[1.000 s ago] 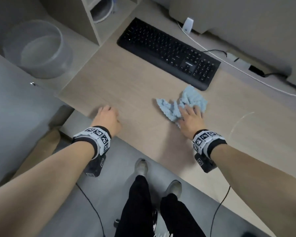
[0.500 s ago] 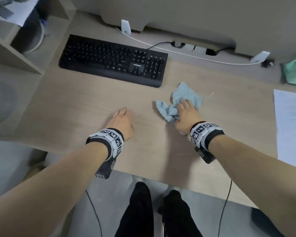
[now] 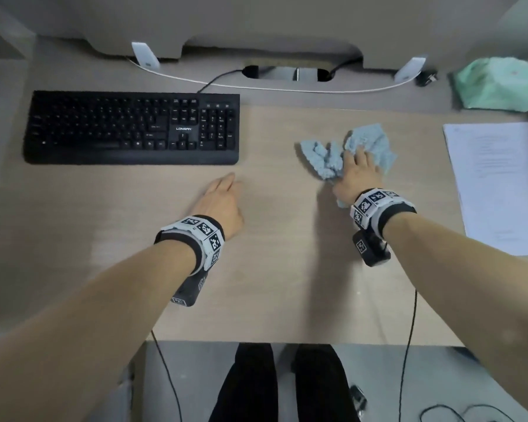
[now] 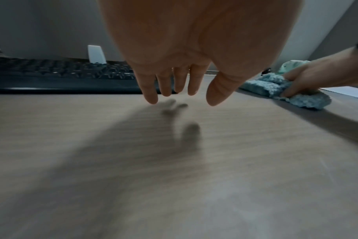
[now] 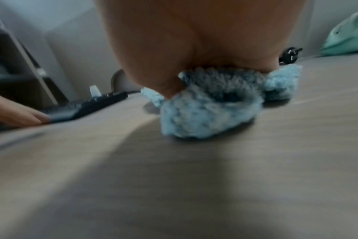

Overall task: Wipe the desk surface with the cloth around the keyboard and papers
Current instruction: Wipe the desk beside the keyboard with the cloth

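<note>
Right hand presses down on the bunched blue cloth, thumb pinching a fold, on the desk between keyboard and papers; left hand hovers relaxed, empty. Cloth appears soft, light, best held by its gathered middle

Bare forearms wear white-and-black wristbands printed with square markers, black camera units and thin cables beneath; black trousers.
</note>
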